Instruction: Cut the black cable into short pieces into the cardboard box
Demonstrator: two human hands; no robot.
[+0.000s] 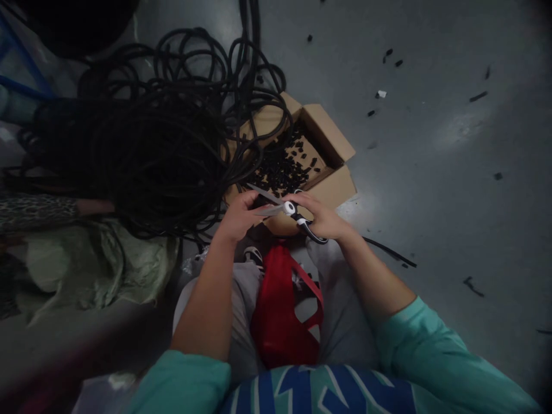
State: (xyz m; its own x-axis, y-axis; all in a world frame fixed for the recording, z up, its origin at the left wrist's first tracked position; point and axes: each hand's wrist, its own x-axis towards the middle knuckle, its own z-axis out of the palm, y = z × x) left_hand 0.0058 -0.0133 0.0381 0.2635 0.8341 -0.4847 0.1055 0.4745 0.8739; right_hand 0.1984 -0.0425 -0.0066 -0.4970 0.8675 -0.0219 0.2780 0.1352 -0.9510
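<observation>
RH [322,218] w/ scissors [289,208], LH [238,217] nr blades [271,211]

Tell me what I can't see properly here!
All in the head view:
Whatever the left hand may be pinching: hidden by the hand itself.
Part of the scissors' handle: behind the right hand.
Some of the cardboard box's bottom: under black pieces.
Single cables mid-heap: too dark, tangled.
The shirt's pattern: cut off by the bottom edge.
Floor bits: too small to identify.

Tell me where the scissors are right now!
In the head view, the scissors are near the middle, at the near side of the cardboard box. The right hand holds their handles; the blades point toward the left hand.
</observation>
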